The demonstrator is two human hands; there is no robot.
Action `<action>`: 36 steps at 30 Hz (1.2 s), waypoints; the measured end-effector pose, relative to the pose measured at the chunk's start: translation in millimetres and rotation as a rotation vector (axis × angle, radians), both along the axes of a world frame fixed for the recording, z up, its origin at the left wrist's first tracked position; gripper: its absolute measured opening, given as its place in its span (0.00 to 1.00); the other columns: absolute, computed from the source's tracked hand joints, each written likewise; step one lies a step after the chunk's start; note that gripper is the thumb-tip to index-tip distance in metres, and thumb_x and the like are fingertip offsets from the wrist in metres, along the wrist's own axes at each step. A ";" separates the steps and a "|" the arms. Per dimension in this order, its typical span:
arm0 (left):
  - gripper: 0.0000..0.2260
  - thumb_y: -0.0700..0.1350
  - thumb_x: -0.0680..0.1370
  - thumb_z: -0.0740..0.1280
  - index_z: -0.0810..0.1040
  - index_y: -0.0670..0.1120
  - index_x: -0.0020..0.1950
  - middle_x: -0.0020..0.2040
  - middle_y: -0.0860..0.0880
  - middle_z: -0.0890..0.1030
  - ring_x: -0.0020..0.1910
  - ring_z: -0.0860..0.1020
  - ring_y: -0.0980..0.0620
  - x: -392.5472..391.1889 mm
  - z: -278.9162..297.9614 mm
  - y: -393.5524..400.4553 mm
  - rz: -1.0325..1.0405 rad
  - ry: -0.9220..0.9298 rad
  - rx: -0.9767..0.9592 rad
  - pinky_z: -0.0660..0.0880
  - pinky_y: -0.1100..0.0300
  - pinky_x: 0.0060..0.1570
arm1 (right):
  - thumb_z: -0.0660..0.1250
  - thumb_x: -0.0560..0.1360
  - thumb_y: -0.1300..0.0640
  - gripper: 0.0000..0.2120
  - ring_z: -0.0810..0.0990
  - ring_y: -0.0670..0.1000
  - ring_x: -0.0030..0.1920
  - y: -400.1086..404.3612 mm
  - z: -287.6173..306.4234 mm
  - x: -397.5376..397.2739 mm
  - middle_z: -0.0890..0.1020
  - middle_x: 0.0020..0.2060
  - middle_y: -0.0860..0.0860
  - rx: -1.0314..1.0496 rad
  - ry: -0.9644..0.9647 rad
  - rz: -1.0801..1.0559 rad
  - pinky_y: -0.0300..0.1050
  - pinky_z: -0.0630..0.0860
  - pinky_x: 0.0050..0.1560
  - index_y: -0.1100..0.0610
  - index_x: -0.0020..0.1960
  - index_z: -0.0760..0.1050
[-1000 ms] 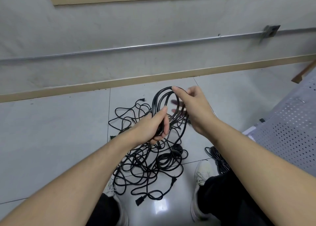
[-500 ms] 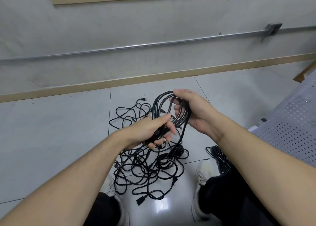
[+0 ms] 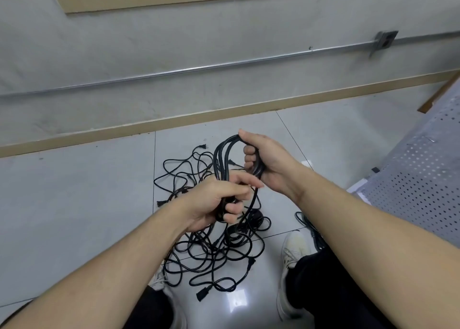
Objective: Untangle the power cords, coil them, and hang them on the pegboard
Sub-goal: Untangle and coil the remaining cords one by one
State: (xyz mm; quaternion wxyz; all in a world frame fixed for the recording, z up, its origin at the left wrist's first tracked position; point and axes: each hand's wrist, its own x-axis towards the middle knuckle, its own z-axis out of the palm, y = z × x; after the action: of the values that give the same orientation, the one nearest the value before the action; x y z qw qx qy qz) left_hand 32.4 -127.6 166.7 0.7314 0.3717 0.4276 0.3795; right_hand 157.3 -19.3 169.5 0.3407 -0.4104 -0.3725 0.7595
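Black cord, gathered into a coil (image 3: 225, 159), is held up between both hands above the tiled floor (image 3: 74, 204); the right hand (image 3: 267, 160) has its fingers curled through the top of the loops, seemingly to keep the turns stacked together, while the left hand (image 3: 216, 201) grips the lower end of the bundle, fingers wrapped round it, probably to pinch the loops closed; below them the remaining tangle of cords (image 3: 214, 244) lies spread on the floor between the person's shoes, a trailing strand running down into it; the perforated pegboard (image 3: 418, 179) stands near at the right, within reach for hanging.
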 end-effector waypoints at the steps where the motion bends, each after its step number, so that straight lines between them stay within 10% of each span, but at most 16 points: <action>1: 0.12 0.39 0.78 0.66 0.87 0.51 0.49 0.36 0.51 0.67 0.28 0.63 0.56 0.8 0.7 0.2 0.036 -0.036 -0.011 0.62 0.65 0.25 | 0.68 0.80 0.45 0.13 0.69 0.45 0.24 -0.3 0.6 1.2 0.73 0.29 0.47 0.010 -0.048 0.002 0.38 0.68 0.26 0.53 0.52 0.69; 5: 0.16 0.44 0.78 0.61 0.86 0.52 0.60 0.37 0.51 0.67 0.30 0.62 0.55 -4.8 5.9 6.9 0.242 -0.228 0.029 0.62 0.64 0.26 | 0.51 0.84 0.36 0.25 0.82 0.52 0.32 1.1 -2.1 2.1 0.82 0.31 0.51 0.092 -0.169 0.038 0.47 0.81 0.40 0.56 0.60 0.72; 9: 0.18 0.43 0.83 0.57 0.80 0.50 0.69 0.38 0.50 0.68 0.33 0.65 0.53 -22.8 10.3 14.1 0.443 -0.343 0.115 0.65 0.60 0.32 | 0.53 0.85 0.42 0.17 0.82 0.54 0.36 -10.3 -18.3 -1.8 0.81 0.32 0.52 0.330 -0.508 0.297 0.60 0.81 0.52 0.55 0.59 0.68; 14: 0.18 0.40 0.85 0.54 0.78 0.48 0.70 0.37 0.49 0.72 0.37 0.70 0.52 -44.9 3.6 19.6 0.707 -0.207 0.156 0.70 0.58 0.46 | 0.55 0.86 0.51 0.10 0.74 0.48 0.33 -35.1 -16.9 -12.5 0.75 0.32 0.48 0.573 -0.664 0.571 0.41 0.72 0.39 0.50 0.65 0.71; 18: 0.17 0.40 0.84 0.57 0.83 0.54 0.61 0.38 0.50 0.76 0.38 0.75 0.56 -48.4 6.6 19.4 0.827 -0.325 0.109 0.67 0.57 0.43 | 0.53 0.87 0.54 0.18 0.77 0.49 0.52 -53.9 -6.5 -21.7 0.80 0.53 0.49 0.845 -0.765 0.656 0.39 0.69 0.52 0.51 0.75 0.70; 22: 0.16 0.36 0.84 0.57 0.83 0.50 0.55 0.36 0.51 0.80 0.35 0.79 0.57 -38.7 10.6 20.1 0.924 -0.238 0.052 0.76 0.64 0.33 | 0.54 0.86 0.53 0.15 0.78 0.55 0.50 -58.3 -13.8 -23.9 0.81 0.45 0.51 0.935 -0.848 0.675 0.49 0.74 0.55 0.52 0.69 0.73; 25: 0.15 0.36 0.84 0.58 0.82 0.51 0.54 0.35 0.52 0.79 0.41 0.81 0.53 -37.7 8.7 19.3 0.872 -0.204 0.010 0.82 0.51 0.50 | 0.54 0.86 0.51 0.14 0.78 0.54 0.49 -64.1 -16.0 -24.6 0.81 0.46 0.51 0.971 -0.875 0.730 0.48 0.74 0.53 0.49 0.67 0.74; 27: 0.15 0.35 0.84 0.58 0.82 0.51 0.54 0.34 0.51 0.76 0.36 0.79 0.53 -38.1 8.4 19.3 0.824 -0.210 0.002 0.84 0.47 0.45 | 0.56 0.85 0.50 0.10 0.76 0.51 0.44 -64.5 -13.7 -23.8 0.78 0.41 0.48 0.957 -0.847 0.733 0.46 0.70 0.48 0.50 0.57 0.76; 30: 0.17 0.35 0.84 0.58 0.83 0.52 0.55 0.35 0.51 0.73 0.31 0.73 0.55 -42.0 10.4 22.2 0.820 -0.141 0.060 0.74 0.60 0.31 | 0.61 0.84 0.46 0.17 0.75 0.46 0.32 -56.5 -3.9 -15.6 0.75 0.31 0.47 0.841 -0.805 0.707 0.42 0.69 0.37 0.52 0.39 0.69; 36: 0.21 0.33 0.82 0.59 0.84 0.55 0.58 0.39 0.53 0.72 0.33 0.70 0.56 -52.6 6.7 25.4 0.775 0.129 0.179 0.69 0.61 0.31 | 0.70 0.79 0.47 0.20 0.76 0.47 0.29 -43.4 10.2 8.5 0.72 0.28 0.50 0.699 -0.646 0.789 0.42 0.71 0.37 0.61 0.39 0.70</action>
State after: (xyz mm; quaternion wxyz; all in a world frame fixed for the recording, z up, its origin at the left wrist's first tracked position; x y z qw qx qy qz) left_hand -20.2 -102.2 173.4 0.4704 0.2684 0.5465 0.6388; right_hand 165.8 -62.7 179.7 0.0184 -0.3150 -0.8072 0.4989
